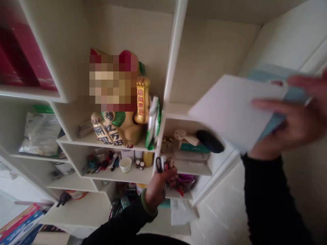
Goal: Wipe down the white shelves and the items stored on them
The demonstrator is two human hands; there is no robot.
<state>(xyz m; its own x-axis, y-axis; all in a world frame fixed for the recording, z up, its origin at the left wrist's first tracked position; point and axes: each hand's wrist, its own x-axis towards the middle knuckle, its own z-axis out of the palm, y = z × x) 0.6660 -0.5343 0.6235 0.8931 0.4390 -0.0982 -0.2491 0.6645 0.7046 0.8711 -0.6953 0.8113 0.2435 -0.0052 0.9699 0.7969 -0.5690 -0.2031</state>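
Note:
My right hand (pixel 293 122) is raised at the right and grips a white sheet of paper (pixel 230 109) together with a light blue folder (pixel 286 92); motion blurs the fingers. My left hand (pixel 159 187) reaches down to a lower shelf compartment with its fingers curled around black-handled scissors (pixel 159 165) and small items there. A gold lucky cat figure (pixel 120 115) with red ears stands on the white shelf unit (pixel 173 61) above my left hand.
A white cup (pixel 125 164) and small bottles sit on the shelf under the cat. A black object (pixel 209 141) and a teal box (pixel 192 147) lie in the right compartment. Red binders (pixel 22 58) stand upper left, a plastic bag (pixel 41 131) below them.

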